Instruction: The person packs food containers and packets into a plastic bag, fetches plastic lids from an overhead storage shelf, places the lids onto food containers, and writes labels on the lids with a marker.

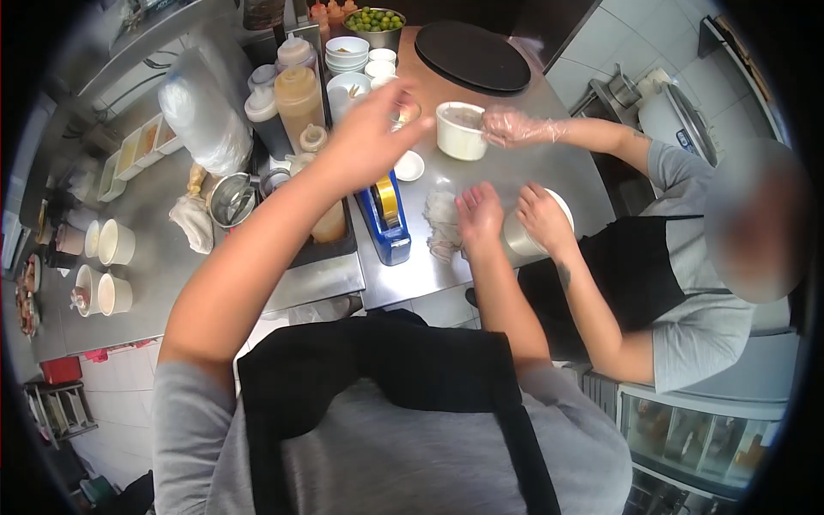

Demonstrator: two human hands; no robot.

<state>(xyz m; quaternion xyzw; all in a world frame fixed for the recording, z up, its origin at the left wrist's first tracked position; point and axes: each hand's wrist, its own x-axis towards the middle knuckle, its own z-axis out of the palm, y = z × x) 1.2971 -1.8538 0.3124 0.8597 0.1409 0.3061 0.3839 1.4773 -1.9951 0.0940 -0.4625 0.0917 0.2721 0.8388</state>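
My left hand (378,129) reaches over the small white bowls, fingers apart with nothing visible held; a small round cup shows partly behind the fingers. Below it stands a blue tape dispenser (395,245) with a yellow roll, near a small white dish (409,166). My right hand (481,210) is open, fingers stretched, beside a crumpled whitish cloth (442,225); whether they touch is unclear. A co-worker's gloved hand holds a white tub (461,142) at its rim. The co-worker's bare hand rests on another white container (524,236), close to my right hand.
Squeeze bottles (299,99) stand in a black tray left of the dispenser. At the back are a bowl of green limes (378,24) and a round black board (473,57). White tubs (117,242) stand at left. The co-worker leans in from the right.
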